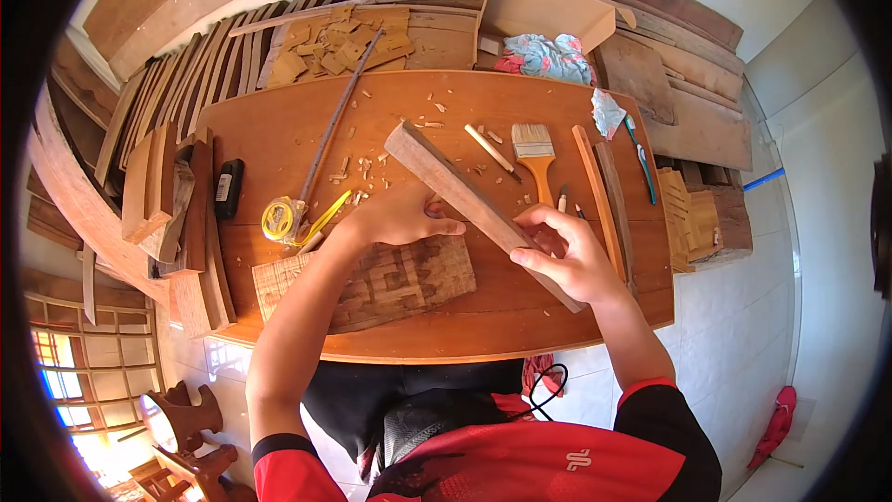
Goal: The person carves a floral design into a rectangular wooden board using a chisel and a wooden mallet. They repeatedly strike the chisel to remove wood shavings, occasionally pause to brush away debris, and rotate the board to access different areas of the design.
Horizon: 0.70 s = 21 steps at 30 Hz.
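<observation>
Glossy wooden table [279, 130], matt bare-wood batten [465, 193], rough carved wooden panel [400, 284]

A single view, from a fisheye camera worn on the person's head, looks steeply down over the chest onto the worktop [279, 130]. It sits close: both forearms enter from the lower edge and the left grip [400, 214] and right grip [567, 256] fall near the picture's middle. Beyond the grips, the far worktop edge and stacked planks [186, 84] curve along the upper rim; below them, the person's red shirt [520, 465] fills the bottom. Straight edges bow outward, and a black ring closes the corners. No second view shares the scene.
</observation>
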Tool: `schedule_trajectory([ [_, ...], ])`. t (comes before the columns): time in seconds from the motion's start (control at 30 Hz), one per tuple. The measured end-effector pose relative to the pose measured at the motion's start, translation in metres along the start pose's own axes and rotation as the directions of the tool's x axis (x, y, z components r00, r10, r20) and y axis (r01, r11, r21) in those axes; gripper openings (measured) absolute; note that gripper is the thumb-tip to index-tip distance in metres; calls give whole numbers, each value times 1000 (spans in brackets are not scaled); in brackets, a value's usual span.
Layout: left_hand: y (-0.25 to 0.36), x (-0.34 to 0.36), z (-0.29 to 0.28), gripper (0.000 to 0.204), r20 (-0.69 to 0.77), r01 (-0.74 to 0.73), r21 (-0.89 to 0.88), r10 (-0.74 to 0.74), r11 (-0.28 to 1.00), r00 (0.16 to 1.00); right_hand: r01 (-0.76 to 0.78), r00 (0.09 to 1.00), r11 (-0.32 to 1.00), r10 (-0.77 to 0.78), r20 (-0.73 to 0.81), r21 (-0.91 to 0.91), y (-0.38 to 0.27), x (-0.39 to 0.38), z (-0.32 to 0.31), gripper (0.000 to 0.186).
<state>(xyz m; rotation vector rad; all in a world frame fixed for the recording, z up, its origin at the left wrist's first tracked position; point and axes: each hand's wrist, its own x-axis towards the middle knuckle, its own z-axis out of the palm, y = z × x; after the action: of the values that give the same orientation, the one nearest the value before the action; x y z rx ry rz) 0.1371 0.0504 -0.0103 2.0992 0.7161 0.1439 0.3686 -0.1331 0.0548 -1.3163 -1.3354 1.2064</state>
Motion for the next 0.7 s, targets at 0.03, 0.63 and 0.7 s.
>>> schedule_trajectory([
  [0.03, 2, -2, 1, 52, -37, -30, -22, 29, 999, 999, 5, 1000, 1000, -5, 8, -1, 0, 1, -1, 36],
  [0.63, 61, -174, -12, 101, -292, 192, 625, -1, 757, 956, 28, 998, 988, -37, -60, -152, 20, 11, 6, 29],
  [0.7, 67, -194, -15, 101, -259, 241, 747, -63, 620, 964, 103, 984, 950, -141, -109, -293, 23, 17, 10, 29],
])
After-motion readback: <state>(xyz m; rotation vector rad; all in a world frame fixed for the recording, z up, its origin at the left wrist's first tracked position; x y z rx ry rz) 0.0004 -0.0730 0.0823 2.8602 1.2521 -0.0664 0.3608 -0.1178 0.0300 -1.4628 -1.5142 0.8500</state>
